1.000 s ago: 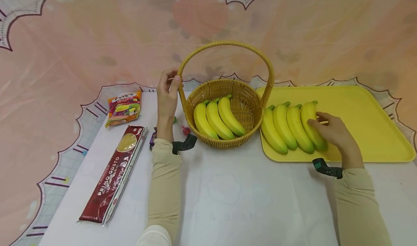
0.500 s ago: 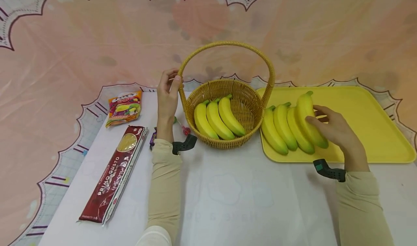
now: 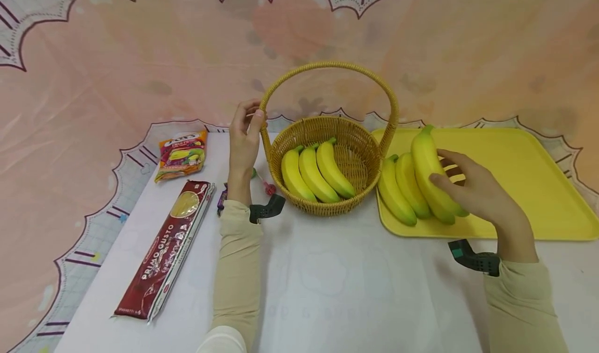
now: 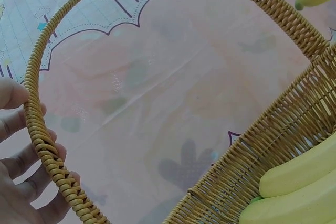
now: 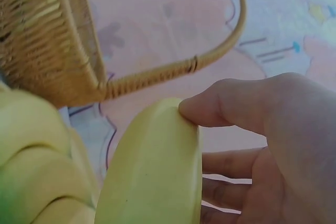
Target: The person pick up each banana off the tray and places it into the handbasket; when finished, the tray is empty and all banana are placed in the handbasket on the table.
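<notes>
My left hand point(image 3: 245, 137) holds the left side of the wicker basket's handle point(image 4: 47, 153), its fingers curled round the cane in the left wrist view. Inside the round basket point(image 3: 357, 129), three yellow bananas point(image 3: 323, 173) lie side by side. On the right, my right hand point(image 3: 482, 186) pinches a banana point(image 5: 155, 166) between thumb and fingers, raised over the left part of the yellow tray point(image 3: 529, 186). Below and left of it several other bananas point(image 3: 393, 192) rest on the tray, partly covered by the held one.
Left of the basket lie a red spaghetti packet point(image 3: 164, 251), an orange fruit candy bag point(image 3: 181, 155), a lollipop point(image 3: 269, 188) and a small purple wrapped sweet point(image 3: 222, 199). A patterned cloth point(image 3: 187, 72) hangs behind the white table point(image 3: 327, 285).
My right hand has lifted the rightmost banana from the tray and carried it a little left, over its neighbours. The left hand stays on the basket handle. The head view has shifted slightly.
</notes>
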Available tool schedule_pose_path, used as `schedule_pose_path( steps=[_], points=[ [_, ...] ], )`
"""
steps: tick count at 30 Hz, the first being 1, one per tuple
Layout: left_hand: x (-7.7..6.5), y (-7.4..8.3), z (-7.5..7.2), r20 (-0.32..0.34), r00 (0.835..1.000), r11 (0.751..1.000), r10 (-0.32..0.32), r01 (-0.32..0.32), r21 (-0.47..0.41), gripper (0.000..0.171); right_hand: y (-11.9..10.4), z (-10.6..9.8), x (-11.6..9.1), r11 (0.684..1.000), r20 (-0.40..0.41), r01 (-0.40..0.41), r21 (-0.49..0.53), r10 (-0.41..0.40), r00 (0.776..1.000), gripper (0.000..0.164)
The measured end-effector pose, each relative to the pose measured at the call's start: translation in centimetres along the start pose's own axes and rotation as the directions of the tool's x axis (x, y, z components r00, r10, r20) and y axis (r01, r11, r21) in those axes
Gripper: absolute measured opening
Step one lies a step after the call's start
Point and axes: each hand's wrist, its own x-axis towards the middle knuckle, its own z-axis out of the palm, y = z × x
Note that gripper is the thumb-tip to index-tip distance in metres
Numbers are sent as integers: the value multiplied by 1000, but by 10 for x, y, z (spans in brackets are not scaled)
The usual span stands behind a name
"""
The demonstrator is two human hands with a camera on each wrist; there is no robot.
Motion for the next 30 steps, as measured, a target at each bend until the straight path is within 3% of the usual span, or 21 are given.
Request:
schedule_pose_path(
  steps=[9, 20, 27, 30],
  points=[
    [-1, 0, 2, 0, 1000, 1000, 3, -3, 18, 31, -20, 2, -11, 993, -45, 117, -13, -118, 992, 65],
    [-1, 1, 1, 3, 1000, 1000, -3, 3, 7, 31, -47, 4, -27, 986, -68, 165, -32, -167, 984, 64],
    [-2, -1, 1, 1, 1000, 1000, -2, 2, 1, 32, -59, 16, -25, 949, -25, 316, 9, -316, 948, 62],
    [-2, -2, 0, 3, 1000, 1000, 6, -6, -3, 32, -64, 25, -19, 941, -1, 339, 9, -339, 941, 59]
  ],
)
